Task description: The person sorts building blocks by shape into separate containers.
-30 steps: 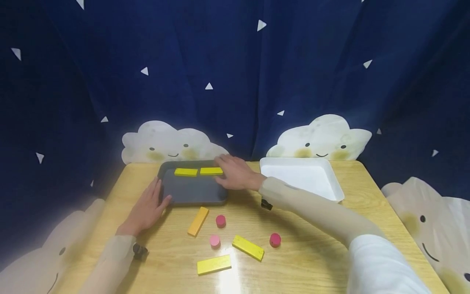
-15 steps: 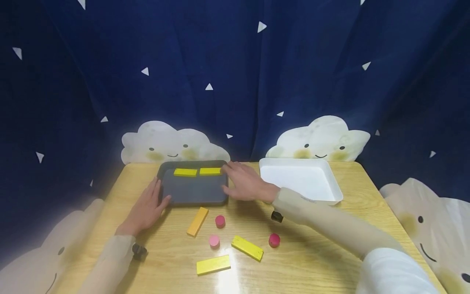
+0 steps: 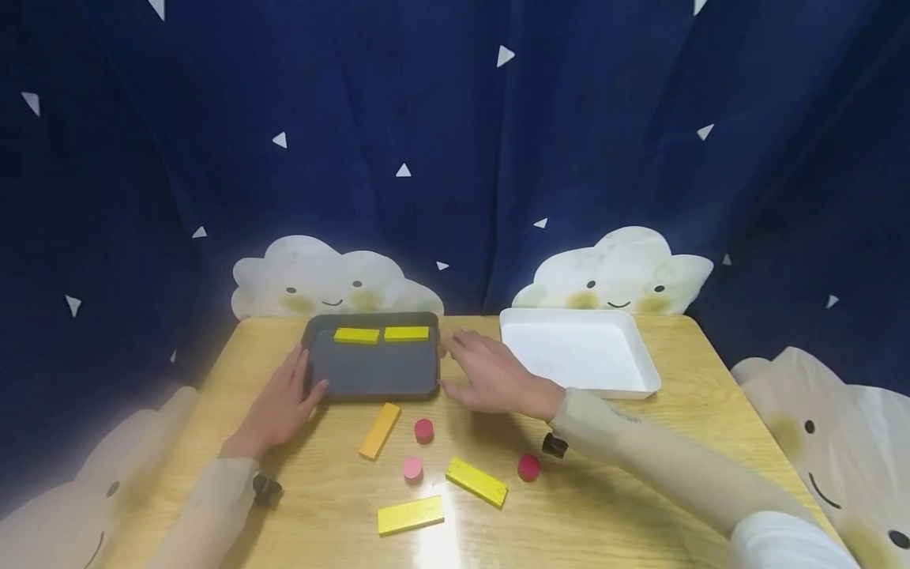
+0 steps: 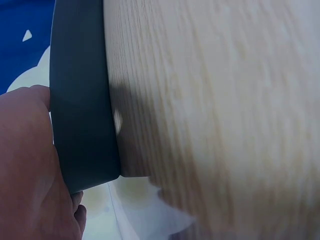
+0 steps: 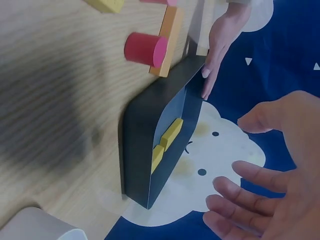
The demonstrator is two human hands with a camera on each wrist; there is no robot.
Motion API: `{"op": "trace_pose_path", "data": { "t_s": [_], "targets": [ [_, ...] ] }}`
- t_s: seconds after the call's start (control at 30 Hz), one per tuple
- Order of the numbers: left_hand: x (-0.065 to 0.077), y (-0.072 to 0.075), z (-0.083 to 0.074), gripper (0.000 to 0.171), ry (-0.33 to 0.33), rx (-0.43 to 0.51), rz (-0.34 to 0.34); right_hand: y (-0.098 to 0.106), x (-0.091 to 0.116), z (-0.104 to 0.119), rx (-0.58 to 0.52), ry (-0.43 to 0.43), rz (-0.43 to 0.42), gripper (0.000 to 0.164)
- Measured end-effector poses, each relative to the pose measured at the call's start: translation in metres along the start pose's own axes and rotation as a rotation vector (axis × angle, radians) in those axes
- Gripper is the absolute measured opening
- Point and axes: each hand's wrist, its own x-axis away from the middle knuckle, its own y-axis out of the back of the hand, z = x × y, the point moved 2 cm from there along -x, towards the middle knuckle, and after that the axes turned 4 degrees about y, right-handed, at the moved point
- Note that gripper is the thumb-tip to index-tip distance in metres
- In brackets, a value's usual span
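My left hand (image 3: pixel 276 408) rests with extended fingers along the left side of a dark grey tray (image 3: pixel 373 373). In the left wrist view it touches the tray's outer wall (image 4: pixel 82 110). Two yellow rectangular blocks, a left one (image 3: pixel 357 336) and a right one (image 3: pixel 407 333), lie end to end along the tray's far side. My right hand (image 3: pixel 498 379) hovers just beyond the tray's right rim, holding nothing. The right wrist view shows its thumb and fingers (image 5: pixel 245 200) spread apart.
In front of the tray lie an orange block (image 3: pixel 380 431), a pink cylinder (image 3: pixel 412 470), a red cylinder (image 3: pixel 423 431), another red cylinder (image 3: pixel 528 468) and two yellow blocks, one slanted (image 3: pixel 476 483), one nearer (image 3: pixel 410 516). A white tray (image 3: pixel 576 348) stands at back right.
My right hand has let go of the right yellow block in the tray and drawn back rightward, past the rim and nearer to me. My left hand stays at the tray.
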Motion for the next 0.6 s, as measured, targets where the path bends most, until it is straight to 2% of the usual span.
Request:
{"op": "trace_pose_path", "data": {
  "t_s": [0.2, 0.6],
  "targets": [
    [0.000, 0.002, -0.002, 0.082, 0.014, -0.007, 0.028, 0.003, 0.014, 0.007, -0.013, -0.007, -0.013, 0.039],
    [0.000, 0.002, -0.002, 0.081, 0.016, -0.011, 0.033, 0.001, 0.045, 0.024, -0.036, 0.006, -0.002, 0.040]
  ]
}}
